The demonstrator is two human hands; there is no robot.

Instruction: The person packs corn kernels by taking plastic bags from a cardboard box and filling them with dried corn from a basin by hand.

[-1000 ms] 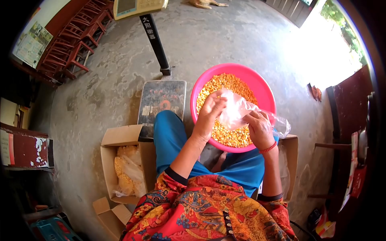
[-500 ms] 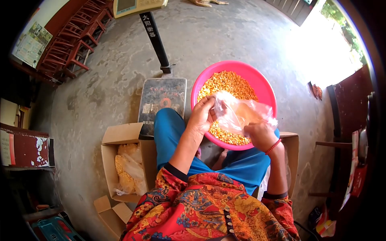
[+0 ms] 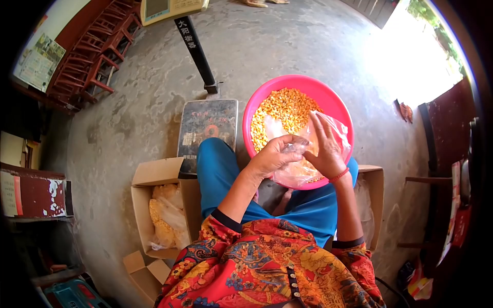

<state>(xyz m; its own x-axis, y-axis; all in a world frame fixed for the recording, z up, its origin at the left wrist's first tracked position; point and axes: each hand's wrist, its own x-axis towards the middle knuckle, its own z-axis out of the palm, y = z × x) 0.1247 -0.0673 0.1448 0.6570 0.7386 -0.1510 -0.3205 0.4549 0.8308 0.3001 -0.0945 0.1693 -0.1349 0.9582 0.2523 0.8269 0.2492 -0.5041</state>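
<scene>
The left hand has its fingers bent in, and they seem to pinch a bit of the clear plastic bag. The right hand has its fingers long and a little apart, on or just over the bag; I cannot tell how hard it presses. The bag lies in the pink basin, on top of the yellow corn.

The bag looks thin, light and floppy. It is likely slippery, and its sides may stick together, so its edge seems a good place to pinch, gently, so it does not rip. The corn looks small and hard, so it should roll and slide. The basin with all that corn is likely heavy, and its rim would be the place to hold.

Near the basin, the black post of a scale says 大阳衡器 in white. The scale's flat plate has red and pale marks, too worn to read. The paper on the wall has print too small to read.
</scene>
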